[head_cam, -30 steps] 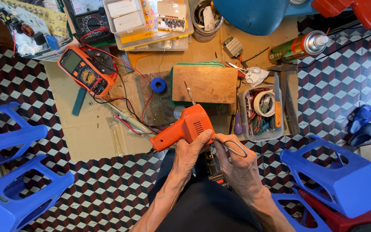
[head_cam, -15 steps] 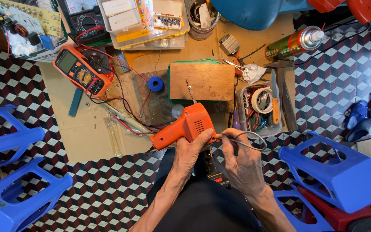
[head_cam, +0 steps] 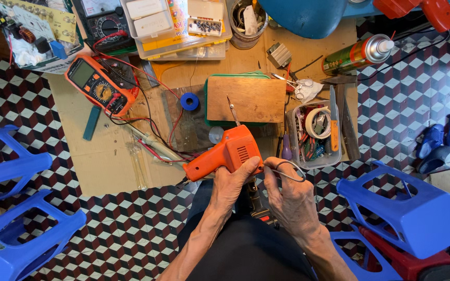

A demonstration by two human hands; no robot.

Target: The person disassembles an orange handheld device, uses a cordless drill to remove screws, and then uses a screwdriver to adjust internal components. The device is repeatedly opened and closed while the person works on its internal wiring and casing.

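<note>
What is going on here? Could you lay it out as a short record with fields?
Setting: cardboard sheet spread on a checkered tile floor, seen from above
Left hand: grips the orange soldering gun, its tip toward the wooden block
Right hand: pinches a loop of thin grey wire
Nearby tools: orange multimeter, blue tape roll, clear tray of tape and tools, spray can
Surroundings: blue plastic stools on both sides

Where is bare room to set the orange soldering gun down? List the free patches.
Freest: the bare cardboard below the orange multimeter, left of the tangled wires. The wooden block top is bare too. Crowded: the parts tray at right and the boxes along the far edge. The left hand holds the soldering gun.
</note>
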